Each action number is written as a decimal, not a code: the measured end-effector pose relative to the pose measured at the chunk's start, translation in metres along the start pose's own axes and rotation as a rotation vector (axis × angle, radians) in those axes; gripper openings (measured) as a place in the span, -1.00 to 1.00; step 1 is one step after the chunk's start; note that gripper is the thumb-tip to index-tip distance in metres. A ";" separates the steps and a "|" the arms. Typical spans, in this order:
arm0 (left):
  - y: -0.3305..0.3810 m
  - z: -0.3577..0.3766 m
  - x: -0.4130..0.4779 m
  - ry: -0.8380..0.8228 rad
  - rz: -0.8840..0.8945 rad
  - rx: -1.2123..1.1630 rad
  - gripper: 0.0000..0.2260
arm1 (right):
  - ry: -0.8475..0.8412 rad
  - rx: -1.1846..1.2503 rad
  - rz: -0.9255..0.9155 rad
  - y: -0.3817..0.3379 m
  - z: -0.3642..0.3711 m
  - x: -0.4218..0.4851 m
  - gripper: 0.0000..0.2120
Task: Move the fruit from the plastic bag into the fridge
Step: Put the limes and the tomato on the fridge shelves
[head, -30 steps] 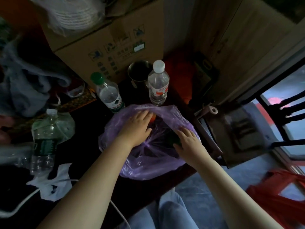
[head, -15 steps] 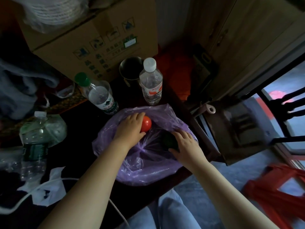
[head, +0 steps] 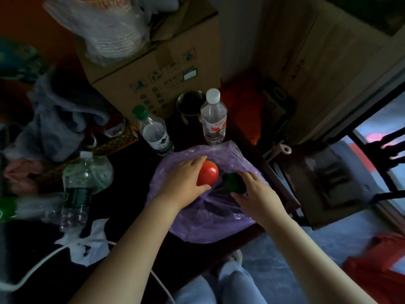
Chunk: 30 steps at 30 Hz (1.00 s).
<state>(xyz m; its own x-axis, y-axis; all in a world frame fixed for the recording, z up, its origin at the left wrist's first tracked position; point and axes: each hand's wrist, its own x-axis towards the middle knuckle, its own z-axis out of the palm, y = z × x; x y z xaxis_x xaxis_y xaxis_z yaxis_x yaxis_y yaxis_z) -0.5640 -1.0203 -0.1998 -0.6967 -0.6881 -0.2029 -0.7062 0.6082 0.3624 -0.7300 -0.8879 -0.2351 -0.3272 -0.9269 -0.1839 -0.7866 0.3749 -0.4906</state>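
Left hand (head: 183, 182) has its fingers and thumb curled round a red round fruit (head: 208, 173) and grips it just above the open mouth of the purple plastic bag (head: 206, 227). Right hand (head: 257, 195) is curled over a dark green fruit (head: 233, 183), fingers on top and thumb underneath, and holds it at the bag's right edge. The two fruits are just beside each other, and I cannot tell if they touch.

Change: a second ago both hands were down inside the bag and almost no fruit showed. Half a second ago the red one showed only as a small patch at the left fingertips, and the green one was a dark shape under the right hand. Now the red fruit is mostly exposed and looks clear of the plastic. The green one is up at the bag mouth.

Judgement: both fruits are picked up and the extraction step is about finished. The carry to the fridge is not yet begun, and no fridge is in view. I cannot see if more fruit remains in the bag.

The bag lies on the dark tabletop (head: 131, 194). A green-cap bottle (head: 154, 132) and a white-cap bottle (head: 213, 119) stand close behind it and could be knocked as the hands come away.
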 end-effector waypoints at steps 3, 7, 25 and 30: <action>0.012 -0.010 -0.017 0.025 0.081 -0.039 -0.28 | 0.085 0.046 0.014 -0.016 -0.010 -0.014 -0.44; 0.020 -0.025 -0.035 0.057 0.197 -0.084 -0.26 | 0.220 0.102 0.058 -0.038 -0.021 -0.044 -0.42; 0.158 -0.095 -0.203 0.208 0.903 -0.337 -0.39 | 1.096 0.139 0.292 -0.126 -0.083 -0.312 -0.46; 0.219 -0.090 -0.279 0.144 1.088 -0.350 -0.35 | 1.284 -0.013 0.430 -0.143 -0.092 -0.424 -0.52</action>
<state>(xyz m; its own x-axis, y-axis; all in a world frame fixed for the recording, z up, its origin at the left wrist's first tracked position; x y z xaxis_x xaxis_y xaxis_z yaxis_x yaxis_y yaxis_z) -0.5130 -0.7307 0.0182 -0.8792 0.0807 0.4697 0.3489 0.7803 0.5191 -0.5268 -0.5471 -0.0085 -0.7947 -0.0709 0.6029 -0.5018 0.6356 -0.5867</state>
